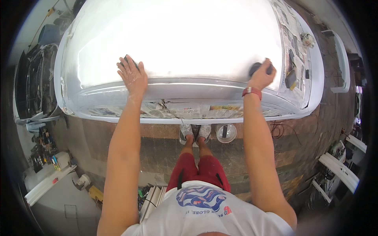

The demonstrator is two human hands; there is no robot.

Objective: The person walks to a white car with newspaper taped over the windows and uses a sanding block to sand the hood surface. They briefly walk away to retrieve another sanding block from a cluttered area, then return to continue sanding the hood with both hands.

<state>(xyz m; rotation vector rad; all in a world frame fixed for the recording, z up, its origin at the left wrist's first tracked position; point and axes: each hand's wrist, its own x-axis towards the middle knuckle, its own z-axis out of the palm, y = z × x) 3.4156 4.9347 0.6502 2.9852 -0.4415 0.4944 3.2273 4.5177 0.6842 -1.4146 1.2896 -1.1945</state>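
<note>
Workshop clutter rings the floor [157, 161].
A dark vehicle [37, 84] stands at nine o'clock, with a blue drum-like container [49, 34] at ten. Between two and three o'clock a curved white panel [345, 65] stands apart; just past three, a thin reddish cable [275, 131] lies loosely looped on the ground. Long white strips [339, 172] sit between three and four. At seven o'clock is a bundle of pale slats [151, 202]; between eight and nine, a pale box [61, 160] near small, indistinct items.
</note>
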